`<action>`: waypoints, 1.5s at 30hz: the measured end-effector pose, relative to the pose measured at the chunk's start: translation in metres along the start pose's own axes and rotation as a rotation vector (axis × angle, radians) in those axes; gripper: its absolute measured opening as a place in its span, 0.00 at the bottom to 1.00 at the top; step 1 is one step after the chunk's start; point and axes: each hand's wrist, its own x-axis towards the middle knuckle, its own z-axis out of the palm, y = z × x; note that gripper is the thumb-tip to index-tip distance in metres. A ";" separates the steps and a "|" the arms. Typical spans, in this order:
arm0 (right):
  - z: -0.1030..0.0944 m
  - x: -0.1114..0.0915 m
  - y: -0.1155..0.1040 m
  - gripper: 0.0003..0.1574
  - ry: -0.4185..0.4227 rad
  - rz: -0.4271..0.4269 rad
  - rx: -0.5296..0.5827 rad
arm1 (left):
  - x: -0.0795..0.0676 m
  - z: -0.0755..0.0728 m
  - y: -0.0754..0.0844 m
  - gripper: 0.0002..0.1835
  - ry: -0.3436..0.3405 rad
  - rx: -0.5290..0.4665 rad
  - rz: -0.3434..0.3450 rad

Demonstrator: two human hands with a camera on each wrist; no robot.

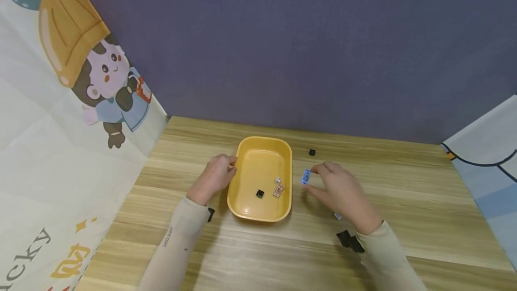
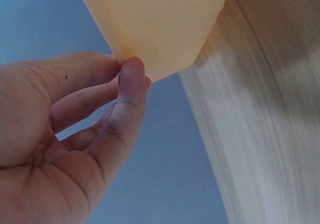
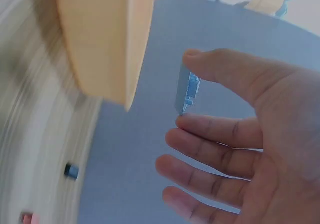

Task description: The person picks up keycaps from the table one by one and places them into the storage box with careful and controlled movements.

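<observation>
A yellow rectangular tray (image 1: 258,163) rests on the wooden table. My left hand (image 1: 214,174) pinches its left rim between thumb and fingers, seen closely against the tray wall (image 2: 160,29) in the left wrist view. Just right of the tray, my right hand (image 1: 341,187) holds a small blue circuit board (image 1: 306,176) above the table by its two ends. The right wrist view has this board (image 3: 188,90) between thumb and index finger, the other fingers extended. Inside the tray lie a small black square part (image 1: 260,194), a reddish board (image 1: 278,190) and a tiny white part (image 1: 278,180).
A small black cube (image 1: 312,152) lies behind my right hand. Near the right wrist are a small pale part (image 1: 338,215) and flat black pieces (image 1: 350,241). Another black piece (image 1: 211,214) sits beside the left sleeve. A dark blue-grey wall (image 1: 299,57) borders the table (image 1: 258,259).
</observation>
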 end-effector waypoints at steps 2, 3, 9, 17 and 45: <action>0.001 0.004 -0.008 0.31 0.011 -0.025 -0.007 | 0.000 0.000 0.000 0.18 0.001 0.000 0.002; 0.002 0.005 -0.011 0.31 0.013 -0.039 -0.010 | 0.000 0.000 0.000 0.18 0.002 -0.001 0.004; 0.008 0.010 -0.028 0.31 0.029 -0.124 -0.012 | 0.001 0.000 0.000 0.18 0.004 0.001 0.008; 0.010 0.013 -0.041 0.32 0.049 -0.180 0.004 | 0.001 0.001 -0.001 0.18 0.002 -0.008 0.006; -0.011 -0.014 0.009 0.21 0.085 -0.091 0.003 | 0.001 0.000 -0.001 0.18 0.006 -0.020 0.007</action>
